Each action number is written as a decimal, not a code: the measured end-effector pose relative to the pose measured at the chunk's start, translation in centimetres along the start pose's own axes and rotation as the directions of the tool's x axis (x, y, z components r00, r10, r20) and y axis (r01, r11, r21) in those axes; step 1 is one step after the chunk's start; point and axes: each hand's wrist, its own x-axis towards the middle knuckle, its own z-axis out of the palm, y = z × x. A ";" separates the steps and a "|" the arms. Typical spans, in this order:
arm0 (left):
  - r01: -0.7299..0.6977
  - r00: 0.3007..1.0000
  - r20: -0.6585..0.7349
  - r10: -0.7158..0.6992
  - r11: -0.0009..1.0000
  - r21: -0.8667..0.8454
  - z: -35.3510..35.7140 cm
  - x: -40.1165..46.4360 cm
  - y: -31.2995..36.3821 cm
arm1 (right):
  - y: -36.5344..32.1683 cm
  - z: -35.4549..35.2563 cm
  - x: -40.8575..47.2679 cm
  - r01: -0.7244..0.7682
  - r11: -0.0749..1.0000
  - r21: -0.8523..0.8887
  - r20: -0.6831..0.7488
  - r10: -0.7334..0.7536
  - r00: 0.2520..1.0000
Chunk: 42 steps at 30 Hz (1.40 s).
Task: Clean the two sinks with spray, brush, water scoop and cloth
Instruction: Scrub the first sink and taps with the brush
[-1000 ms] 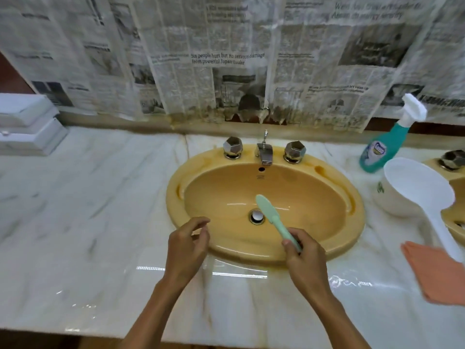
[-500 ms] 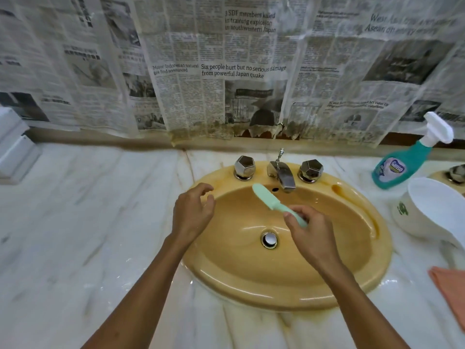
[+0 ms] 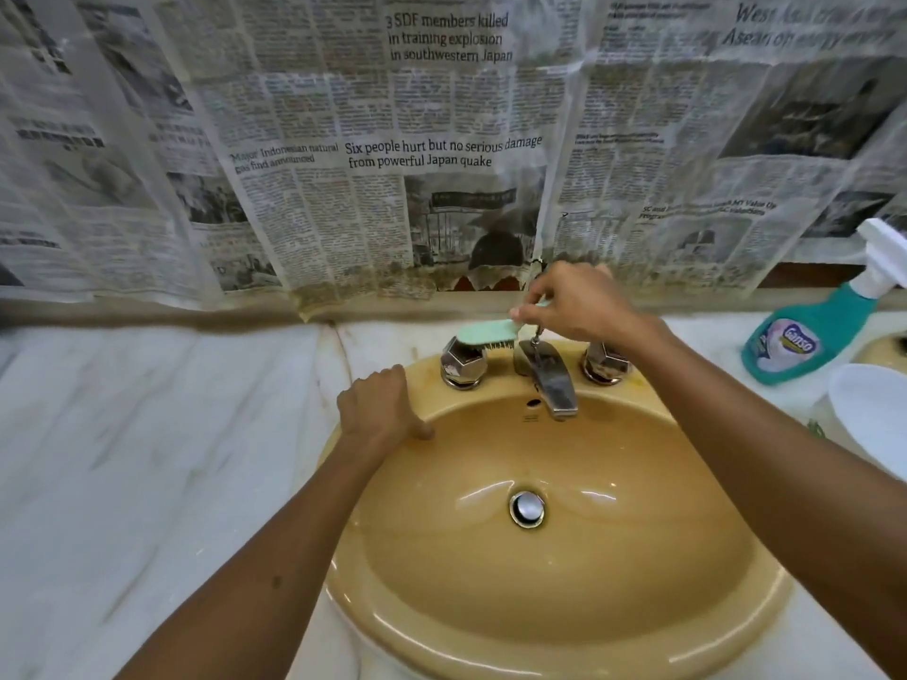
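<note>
Right hand [image 3: 579, 306] pinches the green brush [image 3: 488, 332] by its handle, bristles on the left tap knob [image 3: 463, 360] at frame center-top — scrub w/ short strokes round knob base, left hand [image 3: 380, 412] flat on sink [image 3: 491, 625] rim for bracing.

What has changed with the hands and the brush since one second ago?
The right hand carried the green brush from over the basin up to the left tap knob. The left hand moved onto the sink rim. The brush grip stayed.

Second sink [image 3: 883, 349], scoop [image 3: 868, 414] cut off right; brush handle [image 3: 540, 304] hidden.
</note>
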 end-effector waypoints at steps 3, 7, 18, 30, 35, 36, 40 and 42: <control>0.012 1.000 0.001 -0.012 1.000 0.025 0.0 0.3 0.0 | 0.3 -0.5 2.3 0.033 0.999 0.019 0.059 -0.034 0.998; 0.018 1.000 -0.014 -0.018 0.999 0.036 0.1 0.4 0.0 | -0.3 0.0 3.5 0.082 0.988 0.131 0.183 -0.105 0.977; 0.025 0.999 -0.033 -0.024 0.998 0.054 0.0 0.2 0.1 | 0.4 2.1 3.7 0.068 0.956 0.287 0.162 -0.119 0.980; 0.005 1.000 -0.026 -0.004 0.999 0.038 0.1 0.3 -0.1 | -0.4 2.2 3.7 0.124 0.952 0.278 0.124 -0.164 0.979; -0.004 1.000 -0.028 0.005 0.999 0.036 0.1 0.3 -0.2 | -0.7 2.3 3.7 0.164 0.966 0.202 0.080 -0.183 0.980; -0.005 1.000 -0.029 0.006 0.999 0.035 0.1 0.3 -0.2 | -0.6 2.4 3.7 0.160 0.959 0.236 0.119 -0.192 0.974; -0.004 1.000 -0.030 0.005 0.999 0.033 0.1 0.4 -0.2 | -0.5 2.2 3.5 0.160 0.970 0.185 0.069 -0.175 0.982; -0.005 1.000 -0.029 0.006 1.000 0.031 0.2 0.4 -0.2 | -0.4 2.2 3.5 0.163 0.960 0.230 0.087 -0.187 0.978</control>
